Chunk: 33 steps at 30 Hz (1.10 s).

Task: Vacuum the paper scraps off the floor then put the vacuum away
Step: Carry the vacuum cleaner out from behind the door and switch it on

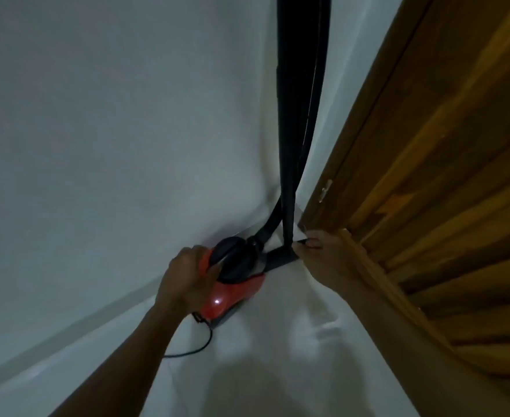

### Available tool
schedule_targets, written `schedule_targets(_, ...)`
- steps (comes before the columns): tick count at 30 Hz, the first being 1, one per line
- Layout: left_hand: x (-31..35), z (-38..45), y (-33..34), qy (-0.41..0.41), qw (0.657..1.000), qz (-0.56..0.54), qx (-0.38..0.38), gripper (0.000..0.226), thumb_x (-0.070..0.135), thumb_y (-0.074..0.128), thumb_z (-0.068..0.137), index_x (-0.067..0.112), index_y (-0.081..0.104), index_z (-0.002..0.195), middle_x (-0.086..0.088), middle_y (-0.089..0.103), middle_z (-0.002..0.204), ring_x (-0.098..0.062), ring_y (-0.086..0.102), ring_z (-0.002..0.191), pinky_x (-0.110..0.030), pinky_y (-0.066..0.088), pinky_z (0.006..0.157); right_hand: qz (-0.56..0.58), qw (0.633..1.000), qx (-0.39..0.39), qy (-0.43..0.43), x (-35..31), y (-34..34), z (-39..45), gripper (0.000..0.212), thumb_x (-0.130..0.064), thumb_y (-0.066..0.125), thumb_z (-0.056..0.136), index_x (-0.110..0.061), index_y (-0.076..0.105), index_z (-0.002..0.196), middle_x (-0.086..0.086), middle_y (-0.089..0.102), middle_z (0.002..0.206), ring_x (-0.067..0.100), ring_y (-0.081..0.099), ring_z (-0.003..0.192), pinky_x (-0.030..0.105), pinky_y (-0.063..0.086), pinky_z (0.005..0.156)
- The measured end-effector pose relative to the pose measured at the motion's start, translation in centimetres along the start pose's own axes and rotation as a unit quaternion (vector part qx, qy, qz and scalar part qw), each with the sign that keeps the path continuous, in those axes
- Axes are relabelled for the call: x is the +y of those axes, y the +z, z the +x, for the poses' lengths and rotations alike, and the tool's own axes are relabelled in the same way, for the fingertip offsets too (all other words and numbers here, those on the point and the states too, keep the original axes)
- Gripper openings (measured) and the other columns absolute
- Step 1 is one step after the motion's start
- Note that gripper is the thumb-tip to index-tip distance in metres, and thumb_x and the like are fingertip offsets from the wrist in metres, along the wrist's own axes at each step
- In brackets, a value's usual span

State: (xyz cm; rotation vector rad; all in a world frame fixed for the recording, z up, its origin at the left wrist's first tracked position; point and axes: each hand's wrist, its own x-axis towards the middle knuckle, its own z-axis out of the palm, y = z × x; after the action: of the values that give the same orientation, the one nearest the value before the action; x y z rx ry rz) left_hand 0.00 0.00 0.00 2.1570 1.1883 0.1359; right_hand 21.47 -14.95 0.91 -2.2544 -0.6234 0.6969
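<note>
A red and black canister vacuum (pixel 235 284) sits on the white floor in the corner where the wall meets a wooden door. My left hand (pixel 184 278) grips its handle at the top. The black wand (pixel 290 145) stands upright in the corner, with the black hose (pixel 317 115) running up beside it. The dark floor nozzle (pixel 281 257) lies flat at the wand's foot. My right hand (pixel 320 254) is closed on the nozzle's right end. No paper scraps are in view.
A white wall (pixel 112 130) fills the left side. A wooden door (pixel 443 176) with a metal hinge (pixel 326 189) stands on the right, close to my right arm. The black power cord (pixel 199 344) trails from the vacuum's rear across the pale floor (pixel 278 356).
</note>
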Motion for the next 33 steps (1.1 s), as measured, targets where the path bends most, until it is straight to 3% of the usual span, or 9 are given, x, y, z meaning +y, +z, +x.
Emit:
schedule_targets(2, -2.1, 1.9, 4.1, 0.049, 0.999, 0.013, 0.018, 0.027, 0.027, 0.064, 0.091, 0.01, 0.066, 0.112, -0.007, 0.067, 0.106, -0.027, 0.065, 0.096, -0.036, 0.054, 0.078, -0.004, 1.0, 0.025, -0.009, 3.0, 3.0, 2.7, 0.053, -0.033, 0.073, 0.09, -0.009, 0.057, 0.135, 0.01, 0.066, 0.128, 0.023, 0.065, 0.111, 0.032, 0.057, 0.089)
schedule_targets(7, -6.6, 6.6, 12.8, 0.142, 0.987, 0.009, 0.078, 0.038, 0.032, 0.06, 0.091, 0.024, 0.058, 0.128, -0.006, 0.063, 0.119, -0.025, 0.058, 0.107, -0.037, 0.05, 0.088, 0.004, 0.996, 0.063, -0.063, 9.0, 8.8, 9.7, 0.09, -0.054, 0.074, 0.083, -0.017, 0.034, 0.154, 0.004, 0.047, 0.152, 0.025, 0.048, 0.137, 0.04, 0.042, 0.113)
schedule_targets(10, -7.7, 8.9, 15.5, 0.151, 0.979, 0.055, 0.125, 0.05, 0.039, 0.056, 0.095, 0.019, 0.051, 0.14, -0.009, 0.057, 0.133, -0.03, 0.054, 0.12, -0.043, 0.047, 0.098, 0.035, 0.991, 0.099, -0.086, 10.8, 10.7, 13.0, 0.098, -0.058, 0.073, 0.082, -0.019, 0.024, 0.158, 0.005, 0.036, 0.159, 0.027, 0.037, 0.144, 0.039, 0.034, 0.117)
schedule_targets(13, -8.6, 10.3, 17.5, 0.16, 0.968, 0.097, 0.165, 0.055, 0.047, 0.05, 0.097, 0.021, 0.046, 0.146, -0.008, 0.056, 0.137, -0.03, 0.053, 0.123, -0.045, 0.046, 0.098, 0.074, 0.987, 0.095, -0.105, 12.1, 12.3, 15.8, 0.106, -0.061, 0.074, 0.078, -0.021, 0.02, 0.159, 0.009, 0.037, 0.158, 0.028, 0.038, 0.143, 0.042, 0.036, 0.116)
schedule_targets(17, -9.8, 10.1, 18.8, 0.161, 0.968, 0.08, 0.174, 0.051, 0.048, 0.045, 0.1, 0.023, 0.048, 0.144, -0.011, 0.061, 0.126, -0.032, 0.056, 0.115, -0.046, 0.049, 0.093, 0.11, 0.981, 0.096, -0.127, 12.6, 13.6, 17.8, 0.1, -0.062, 0.077, 0.074, -0.02, 0.033, 0.154, 0.004, 0.053, 0.145, 0.024, 0.051, 0.132, 0.038, 0.044, 0.109)
schedule_targets(22, -10.5, 10.4, 19.4, 0.16, 0.972, 0.051, 0.163, 0.045, 0.044, 0.042, 0.102, 0.025, 0.049, 0.142, -0.01, 0.061, 0.119, -0.03, 0.058, 0.109, -0.044, 0.052, 0.089, 0.123, 0.981, 0.093, -0.122, 12.7, 14.0, 19.9, 0.109, -0.078, 0.071, 0.065, -0.025, 0.034, 0.153, 0.002, 0.058, 0.141, 0.023, 0.055, 0.127, 0.044, 0.048, 0.106)
schedule_targets(25, -10.7, 11.4, 20.2, 0.162, 0.966, 0.062, 0.191, 0.043, 0.044, 0.044, 0.101, 0.028, 0.052, 0.14, -0.006, 0.061, 0.114, -0.027, 0.062, 0.101, -0.035, 0.052, 0.075, 0.161, 0.969, 0.118, -0.147, 12.4, 14.7, 21.7, 0.098, -0.068, 0.074, 0.072, -0.023, 0.039, 0.151, 0.0, 0.06, 0.137, 0.018, 0.058, 0.121, 0.037, 0.05, 0.103)
schedule_targets(30, -10.9, 11.7, 20.8, 0.155, 0.953, 0.091, 0.243, 0.041, 0.047, 0.051, 0.098, 0.031, 0.058, 0.135, -0.001, 0.067, 0.104, -0.026, 0.068, 0.082, -0.025, 0.038, 0.06, 0.23, 0.948, 0.166, -0.148, 11.8, 15.9, 23.1, 0.07, -0.05, 0.078, 0.081, -0.018, 0.054, 0.138, -0.004, 0.067, 0.116, 0.009, 0.063, 0.098, 0.021, 0.054, 0.083)
schedule_targets(33, -11.2, 12.3, 21.0, 0.172, 0.942, 0.105, 0.269, 0.039, 0.051, 0.055, 0.096, 0.032, 0.064, 0.129, -0.001, 0.068, 0.093, -0.027, 0.068, 0.069, -0.024, 0.038, 0.055, 0.255, 0.936, 0.2, -0.139, 11.5, 16.9, 24.0, 0.064, -0.047, 0.079, 0.08, -0.02, 0.057, 0.134, -0.003, 0.069, 0.113, 0.01, 0.066, 0.098, 0.024, 0.057, 0.083)
